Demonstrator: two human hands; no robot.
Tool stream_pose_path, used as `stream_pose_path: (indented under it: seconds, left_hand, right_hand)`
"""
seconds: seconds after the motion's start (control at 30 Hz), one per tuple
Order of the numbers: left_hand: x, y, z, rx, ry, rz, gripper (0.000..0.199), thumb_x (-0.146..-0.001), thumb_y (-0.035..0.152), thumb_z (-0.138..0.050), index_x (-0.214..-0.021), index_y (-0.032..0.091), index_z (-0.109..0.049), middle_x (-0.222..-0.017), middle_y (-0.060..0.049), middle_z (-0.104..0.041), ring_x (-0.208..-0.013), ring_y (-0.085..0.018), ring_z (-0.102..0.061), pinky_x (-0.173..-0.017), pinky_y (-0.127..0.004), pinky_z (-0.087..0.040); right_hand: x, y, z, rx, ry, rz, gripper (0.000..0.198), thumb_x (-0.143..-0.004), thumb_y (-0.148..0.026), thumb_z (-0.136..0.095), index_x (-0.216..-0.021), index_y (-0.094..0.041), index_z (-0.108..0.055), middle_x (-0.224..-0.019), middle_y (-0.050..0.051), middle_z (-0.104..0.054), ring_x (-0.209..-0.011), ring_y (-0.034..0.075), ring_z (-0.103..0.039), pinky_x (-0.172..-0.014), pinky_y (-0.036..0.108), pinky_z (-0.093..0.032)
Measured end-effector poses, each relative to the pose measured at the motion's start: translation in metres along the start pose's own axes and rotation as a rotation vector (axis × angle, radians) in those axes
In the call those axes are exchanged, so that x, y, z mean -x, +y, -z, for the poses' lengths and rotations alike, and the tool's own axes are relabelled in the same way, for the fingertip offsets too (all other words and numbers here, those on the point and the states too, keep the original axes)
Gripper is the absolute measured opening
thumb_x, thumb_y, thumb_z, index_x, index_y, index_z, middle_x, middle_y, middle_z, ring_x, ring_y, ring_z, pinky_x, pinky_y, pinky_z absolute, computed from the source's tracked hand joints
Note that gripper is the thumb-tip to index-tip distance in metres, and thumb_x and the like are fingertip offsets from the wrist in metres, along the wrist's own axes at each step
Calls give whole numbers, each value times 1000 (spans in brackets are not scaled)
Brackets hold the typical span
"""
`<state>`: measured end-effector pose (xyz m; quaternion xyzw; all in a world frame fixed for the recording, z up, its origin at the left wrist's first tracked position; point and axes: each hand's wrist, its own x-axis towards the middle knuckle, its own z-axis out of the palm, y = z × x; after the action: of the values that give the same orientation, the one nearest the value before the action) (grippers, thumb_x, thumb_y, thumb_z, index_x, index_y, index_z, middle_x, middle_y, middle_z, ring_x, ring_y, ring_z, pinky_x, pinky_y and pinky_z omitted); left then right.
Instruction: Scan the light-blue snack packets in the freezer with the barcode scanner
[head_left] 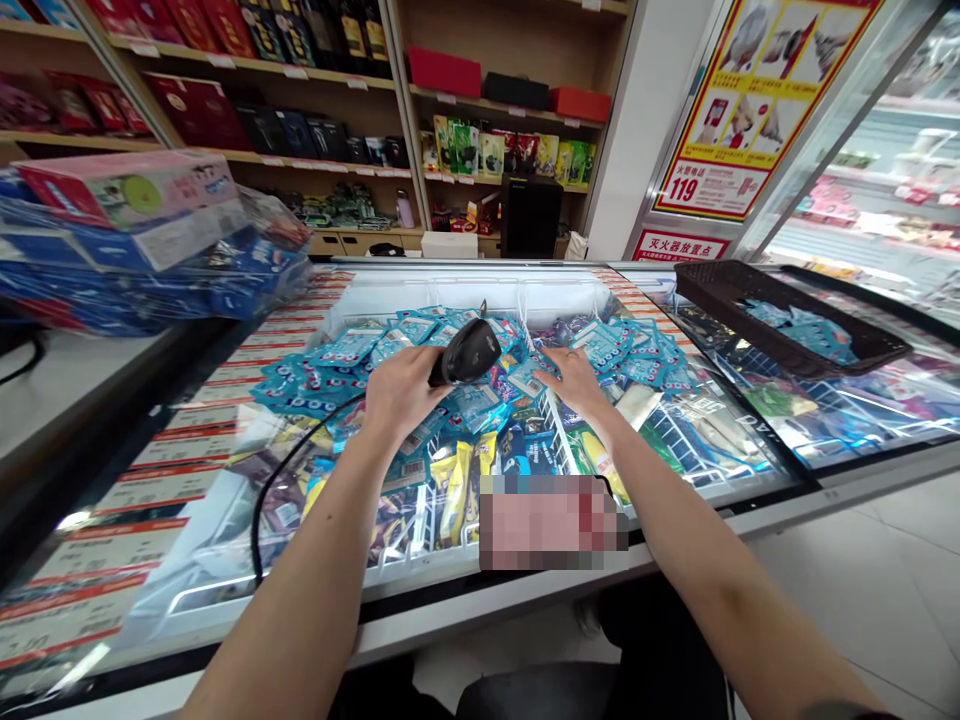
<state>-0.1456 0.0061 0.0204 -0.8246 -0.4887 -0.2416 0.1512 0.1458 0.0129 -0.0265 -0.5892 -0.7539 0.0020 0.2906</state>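
At the centre of the frame the left hand [405,392] has its fingers wrapped tight around the grip of a black scanner [466,352] (stiff plastic, probably light, best held by that handle). The right hand [576,378] lies with fingers spread on blue packets [600,345], which look soft, slippery and easy to pinch by an edge. The scanner's cable [289,470] trails lower left across the freezer [420,610], while a black basket [787,310] sits upper right.
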Motion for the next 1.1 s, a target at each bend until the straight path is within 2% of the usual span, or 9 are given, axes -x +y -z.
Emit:
stream_pose_path:
  seconds: [0.17, 0.33, 0.43, 0.63, 0.83, 1.1]
  left_hand:
    - [-1, 8, 1, 5, -22, -149, 33, -80, 38, -54, -106, 20, -58, -95, -7, -67, -92, -25, -61, -70, -32, -43]
    - [0, 11, 0, 17, -2, -145, 33, -78, 36, -56, -107, 20, -58, -95, -7, -67, -91, -24, -62, -69, -31, -43]
    - [0, 11, 0, 26, -1, -136, 33, -79, 37, -56, -107, 20, -58, -95, -7, -67, -91, -24, -62, -69, -31, -43]
    - [0, 11, -1, 19, -10, -152, 33, -78, 37, -57, -106, 20, -58, -96, -6, -66, -90, -24, -61, -68, -31, -43]
    - [0, 11, -3, 10, -47, -170, 32, -77, 37, -58, -104, 20, -58, -96, -6, -67, -91, -24, -61, -69, -32, -44]
    - [0, 12, -2, 19, -40, -158, 34, -79, 38, -56, -107, 20, -58, -99, -7, -66, -92, -24, -61, -69, -31, -44]
  right_hand:
    - [-3, 4, 5, -216, 11, -260, 60, -66, -51, -71, -116, -19, -60, -101, 8, -64, -94, 25, -57, -83, 37, -44]
    - [-4, 14, -4, -614, 163, -377, 42, -71, -52, -61, -93, -16, -63, -71, 0, -55, -64, 15, -52, -59, 29, -44]
    - [-4, 12, -6, -792, 267, -401, 40, -69, -49, -62, -95, -19, -54, -73, -2, -50, -61, 12, -49, -54, 26, -45]
    - [-3, 6, -5, -925, 292, -414, 40, -68, -49, -63, -91, -23, -45, -75, -3, -46, -64, 13, -50, -56, 30, -52]
    - [-4, 14, -11, -1003, 337, -413, 37, -69, -47, -64, -91, -24, -44, -67, -7, -30, -60, 11, -44, -59, 32, -54]
    - [-4, 15, -10, -1111, 318, -426, 37, -67, -45, -66, -90, -25, -45, -67, -8, -29, -59, 10, -43, -60, 31, -54]
